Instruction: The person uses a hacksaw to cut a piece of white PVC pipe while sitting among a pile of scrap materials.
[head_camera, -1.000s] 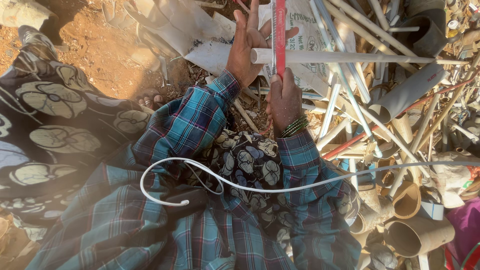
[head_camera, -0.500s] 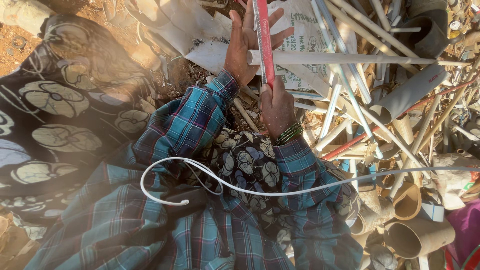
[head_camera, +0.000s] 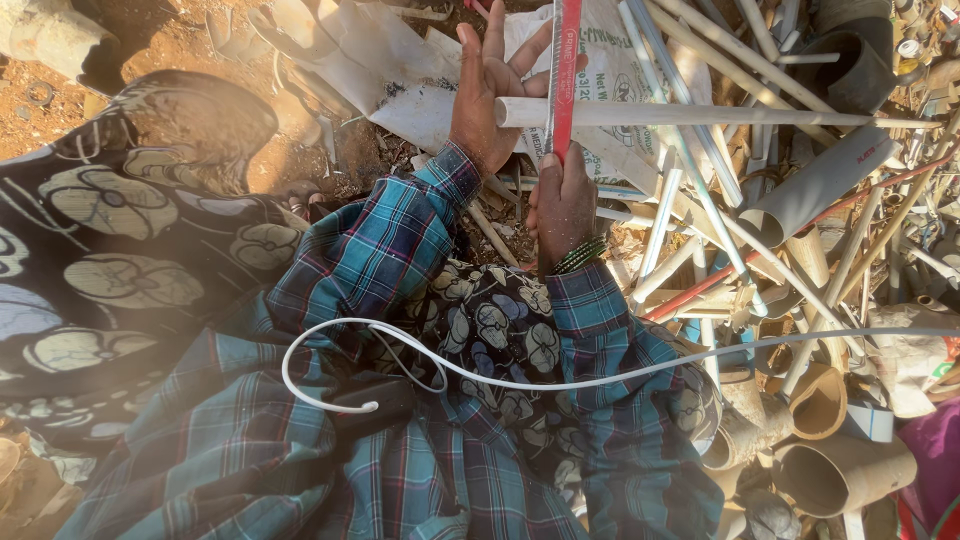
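Right hand (head_camera: 562, 200) fingers clamp red strip (head_camera: 563, 70), pointing 12 o'clock. Left hand (head_camera: 487, 95), fingers spread, steadies white pipe (head_camera: 680, 116) running toward 3 o'clock.

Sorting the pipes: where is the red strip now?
Top centre of the head view, the red strip stands upright, gripped by the right hand, crossing the white pipe.

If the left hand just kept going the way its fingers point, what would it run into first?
The left hand, palm against a white pipe, points up the picture, away from the person. Straight on, it would probably first meet the white printed sack lying under the pipes, though depth is hard to judge here.
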